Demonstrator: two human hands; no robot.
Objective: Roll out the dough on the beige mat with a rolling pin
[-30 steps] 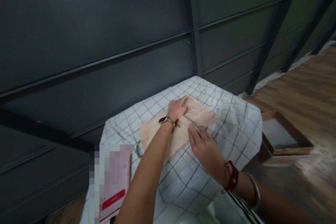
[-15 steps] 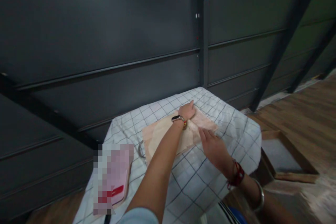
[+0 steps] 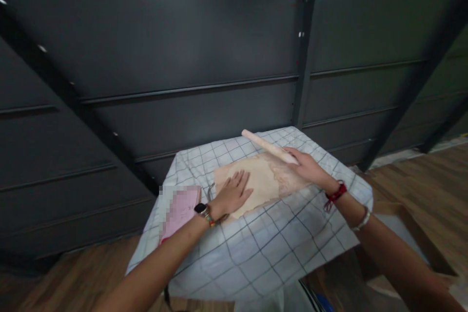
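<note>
A cream sheet (image 3: 261, 183) with ragged edges lies over a pinkish, wrinkled sheet (image 3: 292, 180) on the table. My left hand (image 3: 232, 195) rests flat on the left part of the cream sheet, fingers stretched out. Above the right part, my right hand (image 3: 307, 168) is closed around the near end of a slim, pale roll (image 3: 268, 147). The roll slants away to the upper left, its far end sticking out free; I cannot tell whether it is paper or a solid stick.
A checked white cloth (image 3: 248, 248) covers the table. On the left lies a pink, partly blurred flat object (image 3: 183, 207). A dark metal panel wall (image 3: 204, 58) rises behind the table. An open cardboard box (image 3: 402, 229) sits on the wooden floor at right.
My left hand has moved from the far edge of the sheets to the left and now lies flat. My right hand has risen with the pale roll, now plainly visible. The view has shifted.
</note>
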